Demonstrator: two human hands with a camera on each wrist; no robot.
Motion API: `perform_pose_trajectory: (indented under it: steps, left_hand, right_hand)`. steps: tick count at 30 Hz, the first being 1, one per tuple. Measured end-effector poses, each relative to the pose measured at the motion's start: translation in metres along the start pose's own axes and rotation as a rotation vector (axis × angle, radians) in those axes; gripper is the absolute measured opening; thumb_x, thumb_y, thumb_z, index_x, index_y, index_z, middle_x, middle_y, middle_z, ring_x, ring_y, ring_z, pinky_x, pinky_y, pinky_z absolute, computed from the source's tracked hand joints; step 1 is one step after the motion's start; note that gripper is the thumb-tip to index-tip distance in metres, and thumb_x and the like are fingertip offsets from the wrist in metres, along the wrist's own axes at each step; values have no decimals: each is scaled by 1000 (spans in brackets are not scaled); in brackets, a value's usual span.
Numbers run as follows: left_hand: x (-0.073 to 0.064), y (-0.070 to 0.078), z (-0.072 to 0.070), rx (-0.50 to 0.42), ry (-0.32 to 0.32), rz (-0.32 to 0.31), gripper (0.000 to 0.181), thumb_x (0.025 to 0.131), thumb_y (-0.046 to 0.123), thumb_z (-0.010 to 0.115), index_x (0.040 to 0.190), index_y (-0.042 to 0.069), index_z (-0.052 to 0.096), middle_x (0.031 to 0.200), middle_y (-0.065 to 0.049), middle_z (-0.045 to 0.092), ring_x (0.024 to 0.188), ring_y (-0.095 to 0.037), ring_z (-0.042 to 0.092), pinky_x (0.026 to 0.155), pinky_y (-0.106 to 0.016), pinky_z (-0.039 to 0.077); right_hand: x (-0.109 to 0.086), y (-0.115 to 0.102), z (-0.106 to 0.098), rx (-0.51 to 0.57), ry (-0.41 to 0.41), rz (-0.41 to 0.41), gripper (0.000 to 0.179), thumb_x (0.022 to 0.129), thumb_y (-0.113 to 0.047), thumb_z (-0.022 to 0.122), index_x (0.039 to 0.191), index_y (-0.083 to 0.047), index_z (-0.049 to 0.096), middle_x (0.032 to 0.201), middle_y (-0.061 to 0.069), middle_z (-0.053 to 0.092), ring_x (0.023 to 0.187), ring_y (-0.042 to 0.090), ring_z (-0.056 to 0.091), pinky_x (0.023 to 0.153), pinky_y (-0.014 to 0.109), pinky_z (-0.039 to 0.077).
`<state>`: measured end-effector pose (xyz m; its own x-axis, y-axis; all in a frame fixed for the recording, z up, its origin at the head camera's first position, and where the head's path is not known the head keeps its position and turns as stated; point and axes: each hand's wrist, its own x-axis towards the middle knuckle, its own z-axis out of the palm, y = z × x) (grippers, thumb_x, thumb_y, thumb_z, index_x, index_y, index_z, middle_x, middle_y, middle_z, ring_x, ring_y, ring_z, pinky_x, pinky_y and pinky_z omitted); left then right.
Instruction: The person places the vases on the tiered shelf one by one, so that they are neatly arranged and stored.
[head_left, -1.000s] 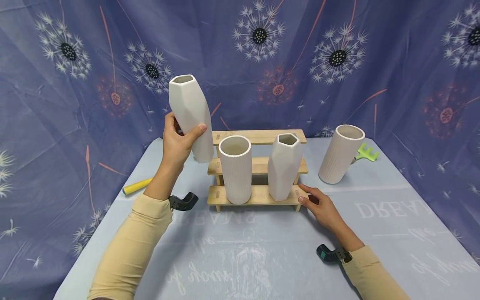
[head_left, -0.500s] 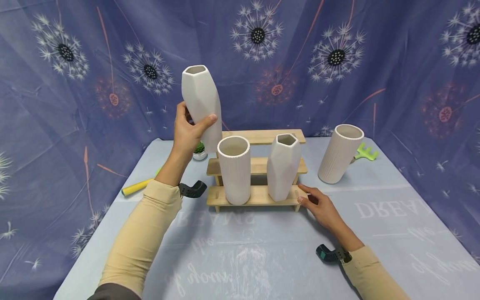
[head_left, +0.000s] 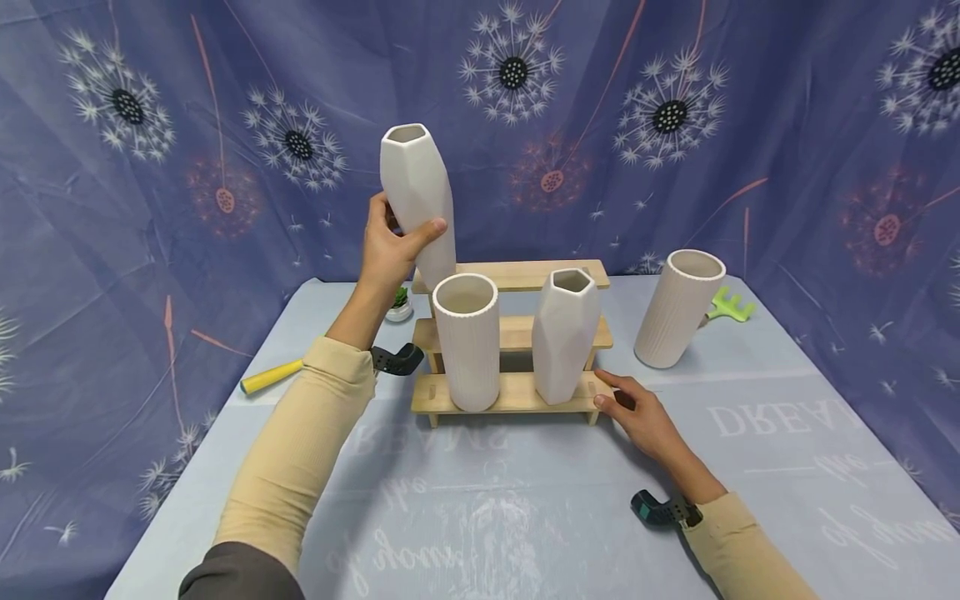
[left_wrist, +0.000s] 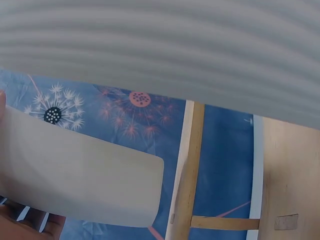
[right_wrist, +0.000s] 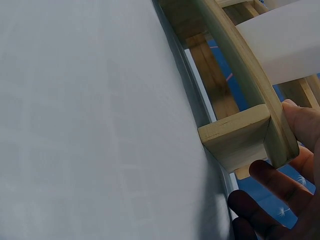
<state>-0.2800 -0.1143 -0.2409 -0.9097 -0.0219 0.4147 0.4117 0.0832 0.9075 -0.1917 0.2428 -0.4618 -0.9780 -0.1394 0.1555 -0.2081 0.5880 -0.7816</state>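
My left hand [head_left: 392, 248] grips a white faceted vase [head_left: 422, 187], thumb across its front. The vase leans slightly, mouth up, and its base overlaps the left end of the top tier in the head view. In the left wrist view a gap shows between the vase's base [left_wrist: 156, 192] and that tier's edge [left_wrist: 185, 172]. A three-tier wooden stand [head_left: 517, 332] sits on the table. At the right end of its bottom tier my right hand [head_left: 641, 417] pinches the board [right_wrist: 280, 135] between thumb and fingers. A ribbed cylindrical vase [head_left: 468, 350] and another faceted vase [head_left: 566, 342] stand on that bottom tier.
Right of the stand, another ribbed vase [head_left: 678, 310] stands on the table [head_left: 525, 517], with a green hand fork [head_left: 731, 306] behind it. A small potted plant [head_left: 400, 306] and a yellow handle [head_left: 272, 377] lie to the left. A patterned curtain [head_left: 480, 125] hangs behind.
My left hand has carried the faceted vase up and to the right, from left of the stand to over the top tier's left end. The right hand has stayed in place.
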Motion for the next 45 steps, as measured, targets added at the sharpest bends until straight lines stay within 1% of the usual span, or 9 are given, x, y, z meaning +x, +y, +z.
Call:
perform_pose_trajectory:
  steps: [3,6,10,16,19,28,34,40,45]
  left_hand:
    - [9,-11,1,9,-8,-8,76,76,24,78,136,17,33,129,-8,48,115,-21,51,96,-42,46]
    - [17,-18,3,21,-15,-3,76,75,27,79,135,18,34,129,-7,48,115,-20,51,95,-41,47]
    - [21,-19,8,39,-28,-5,77,74,27,79,135,17,34,129,-8,49,114,-20,52,95,-41,47]
    - [24,-21,13,49,-41,-24,77,74,28,80,134,16,34,129,-7,49,115,-19,51,96,-40,46]
    - [25,-22,15,54,-49,-31,76,74,27,80,134,16,35,130,-7,50,115,-19,52,97,-39,46]
    - [27,-25,19,43,-66,-60,74,76,24,78,134,13,34,130,-11,51,116,-21,52,99,-39,45]
    - [29,-25,20,50,-72,-88,74,76,24,79,134,11,34,130,-12,51,117,-22,53,99,-38,45]
    - [31,-24,22,84,-86,-107,77,76,28,79,135,11,33,131,-12,50,117,-22,54,99,-38,46]
    - [32,-22,24,102,-117,-112,80,76,30,78,138,14,31,133,-11,48,118,-22,52,98,-40,46]
  right_hand:
    - [-1,0,-1,5,-8,7,51,93,-35,59,140,-20,46,138,13,51,116,32,57,90,29,47]
    - [-5,-19,-4,10,-14,16,51,94,-29,58,140,-12,45,138,17,50,117,35,55,93,38,47]
    - [-9,-35,-7,12,-11,11,49,94,-19,58,139,-4,45,137,22,49,119,38,53,95,47,44]
    - [-1,-6,1,25,-11,15,51,94,-29,58,141,-15,45,137,16,51,120,33,54,97,47,44]
    - [0,-1,1,28,-10,16,52,93,-34,58,141,-18,45,138,15,51,119,33,54,96,47,44]
    - [2,1,0,30,-3,0,52,93,-34,59,140,-17,46,137,15,52,120,32,53,97,49,43]
    - [2,2,0,47,-6,10,52,93,-34,58,141,-16,46,137,15,51,122,33,51,99,50,42]
    - [2,2,-1,48,-6,4,52,93,-33,59,140,-16,46,138,15,51,124,32,50,100,50,41]
    - [2,3,-1,39,-4,-1,52,93,-33,58,140,-16,46,138,15,51,124,33,50,100,50,41]
